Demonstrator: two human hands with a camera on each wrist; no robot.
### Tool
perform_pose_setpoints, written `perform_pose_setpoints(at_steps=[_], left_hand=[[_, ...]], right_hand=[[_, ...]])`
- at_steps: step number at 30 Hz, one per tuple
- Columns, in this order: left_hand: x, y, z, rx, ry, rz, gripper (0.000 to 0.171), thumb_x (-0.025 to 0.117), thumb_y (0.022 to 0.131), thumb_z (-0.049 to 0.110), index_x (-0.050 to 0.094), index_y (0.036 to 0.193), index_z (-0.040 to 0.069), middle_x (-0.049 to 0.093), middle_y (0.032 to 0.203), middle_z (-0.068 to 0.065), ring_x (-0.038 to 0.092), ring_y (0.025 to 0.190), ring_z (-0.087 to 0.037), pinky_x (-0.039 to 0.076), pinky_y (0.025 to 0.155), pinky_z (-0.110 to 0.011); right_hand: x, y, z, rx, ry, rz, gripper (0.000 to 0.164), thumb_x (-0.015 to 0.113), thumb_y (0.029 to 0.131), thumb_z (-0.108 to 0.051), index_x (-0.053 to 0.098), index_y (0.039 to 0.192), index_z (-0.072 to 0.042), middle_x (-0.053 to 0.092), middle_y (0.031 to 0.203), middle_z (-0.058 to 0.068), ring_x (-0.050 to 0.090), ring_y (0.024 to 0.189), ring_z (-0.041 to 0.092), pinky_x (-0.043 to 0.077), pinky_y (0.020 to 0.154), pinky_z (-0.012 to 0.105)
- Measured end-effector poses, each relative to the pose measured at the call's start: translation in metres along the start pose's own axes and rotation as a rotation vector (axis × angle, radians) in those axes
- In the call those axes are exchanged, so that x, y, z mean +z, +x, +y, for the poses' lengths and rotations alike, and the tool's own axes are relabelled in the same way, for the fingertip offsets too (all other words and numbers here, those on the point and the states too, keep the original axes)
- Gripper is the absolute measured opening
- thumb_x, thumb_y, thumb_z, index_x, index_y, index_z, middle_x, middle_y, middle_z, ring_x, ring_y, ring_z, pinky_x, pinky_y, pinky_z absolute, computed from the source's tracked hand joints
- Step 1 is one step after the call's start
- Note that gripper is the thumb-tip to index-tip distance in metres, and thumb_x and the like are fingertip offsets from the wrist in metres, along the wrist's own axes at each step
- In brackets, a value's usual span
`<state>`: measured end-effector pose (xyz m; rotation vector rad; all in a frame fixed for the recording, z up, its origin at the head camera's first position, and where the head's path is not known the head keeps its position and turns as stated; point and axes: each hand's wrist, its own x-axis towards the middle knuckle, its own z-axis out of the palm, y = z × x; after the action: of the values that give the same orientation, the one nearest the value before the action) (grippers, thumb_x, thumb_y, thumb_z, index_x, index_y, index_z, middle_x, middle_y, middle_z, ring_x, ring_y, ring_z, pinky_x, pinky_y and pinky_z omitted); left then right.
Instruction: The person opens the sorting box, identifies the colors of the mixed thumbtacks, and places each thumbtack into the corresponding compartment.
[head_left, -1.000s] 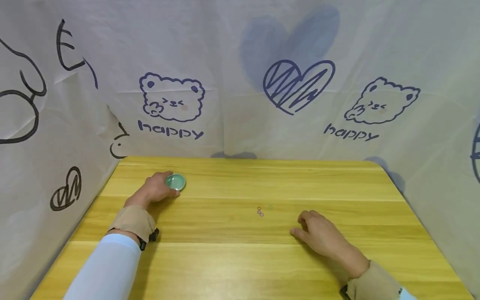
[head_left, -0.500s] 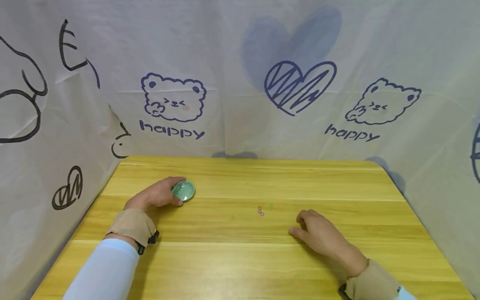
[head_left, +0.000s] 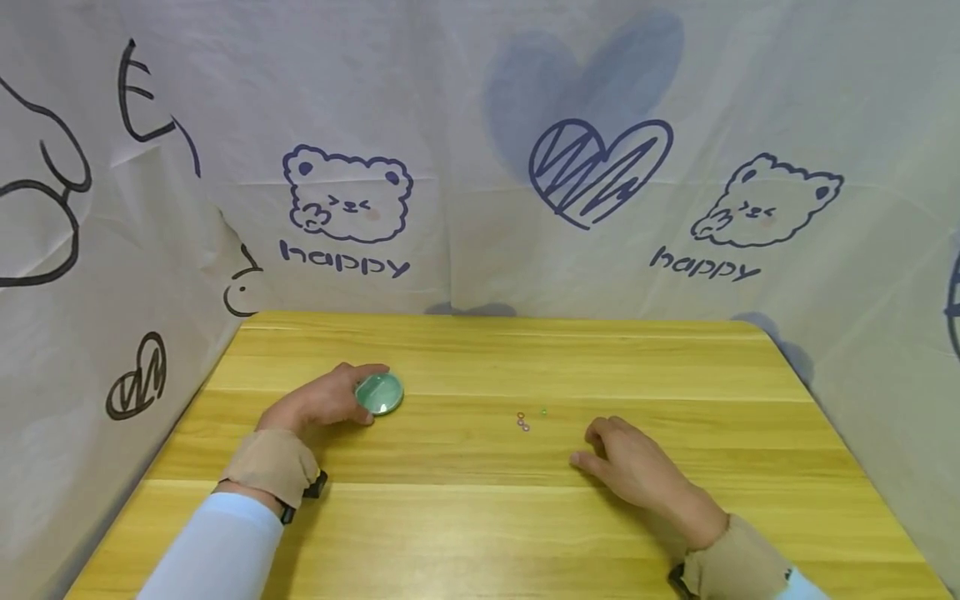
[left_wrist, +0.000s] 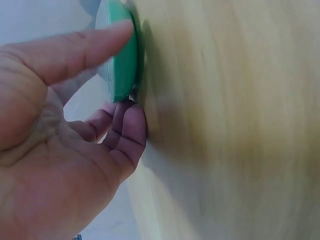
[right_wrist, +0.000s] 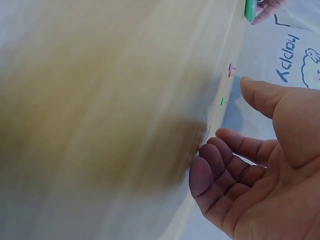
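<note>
A small round green dish (head_left: 379, 394) with a glossy top is at the left of the table. My left hand (head_left: 327, 397) holds it from its left side, thumb at the near edge and a finger at the far edge. The left wrist view shows the thumb against the green dish (left_wrist: 125, 65), low over the wood; whether it touches the table I cannot tell. My right hand (head_left: 637, 464) is near the table with fingers loosely bent, holding nothing. Several tiny rings lie to its left: a red ring (head_left: 521, 415), purplish rings (head_left: 526, 427) and a green ring (head_left: 543, 411).
The yellow wood-grain table (head_left: 465, 533) has rounded far corners. White cloth (head_left: 480, 100) with bear and heart drawings hangs behind it and along both sides.
My left hand has brought the green dish to the right and nearer to me. My right hand has shifted slightly left. The tiny rings have stayed in place.
</note>
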<state>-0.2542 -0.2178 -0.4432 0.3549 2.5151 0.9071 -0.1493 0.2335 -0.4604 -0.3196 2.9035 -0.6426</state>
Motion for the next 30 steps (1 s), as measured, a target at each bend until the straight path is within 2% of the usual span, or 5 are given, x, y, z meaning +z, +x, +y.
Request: perform_pose_setpoints(at_steps=[6, 10, 16, 24, 30], left_hand=[[0.010, 0.001, 0.002, 0.001, 0.025, 0.047, 0.086, 0.090, 0.084, 0.024, 0.047, 0.157, 0.008, 0.042, 0.144, -0.030, 0.049, 0.125, -0.041, 0.041, 0.110, -0.060], [0.014, 0.000, 0.004, 0.009, 0.025, 0.069, 0.081, 0.090, 0.084, 0.022, 0.050, 0.154, 0.008, 0.043, 0.142, -0.029, 0.050, 0.123, -0.040, 0.041, 0.109, -0.059], [0.021, -0.006, 0.010, 0.028, 0.010, 0.052, 0.082, 0.089, 0.085, 0.019, 0.050, 0.156, 0.009, 0.044, 0.146, -0.027, 0.051, 0.124, -0.038, 0.043, 0.108, -0.058], [0.035, -0.012, 0.018, 0.100, 0.051, 0.054, 0.081, 0.088, 0.085, 0.017, 0.048, 0.155, 0.002, 0.046, 0.155, -0.023, 0.046, 0.138, -0.043, 0.039, 0.114, -0.061], [0.048, -0.016, 0.030, 0.133, 0.068, 0.036, 0.079, 0.089, 0.083, 0.015, 0.051, 0.152, 0.003, 0.050, 0.153, -0.020, 0.048, 0.136, -0.040, 0.041, 0.112, -0.058]], right_hand=[[0.001, 0.001, -0.004, -0.011, 0.016, 0.006, 0.038, 0.072, 0.101, -0.037, 0.069, 0.119, -0.003, 0.061, 0.097, 0.001, 0.053, 0.083, 0.015, 0.048, 0.075, 0.036], [0.002, 0.001, -0.008, -0.012, 0.023, 0.012, 0.039, 0.072, 0.101, -0.037, 0.068, 0.119, -0.004, 0.061, 0.098, 0.002, 0.054, 0.084, 0.015, 0.049, 0.076, 0.036], [0.004, 0.002, -0.011, -0.030, 0.024, 0.037, 0.039, 0.072, 0.101, -0.038, 0.069, 0.120, -0.004, 0.061, 0.099, 0.001, 0.053, 0.084, 0.014, 0.050, 0.077, 0.035], [0.008, 0.005, -0.021, -0.073, 0.019, 0.083, 0.033, 0.074, 0.100, -0.034, 0.071, 0.117, -0.006, 0.065, 0.101, 0.001, 0.057, 0.086, 0.012, 0.053, 0.081, 0.038], [0.012, 0.006, -0.031, -0.094, 0.043, 0.093, 0.027, 0.075, 0.099, -0.029, 0.072, 0.115, -0.007, 0.067, 0.104, 0.001, 0.059, 0.088, 0.011, 0.054, 0.081, 0.037]])
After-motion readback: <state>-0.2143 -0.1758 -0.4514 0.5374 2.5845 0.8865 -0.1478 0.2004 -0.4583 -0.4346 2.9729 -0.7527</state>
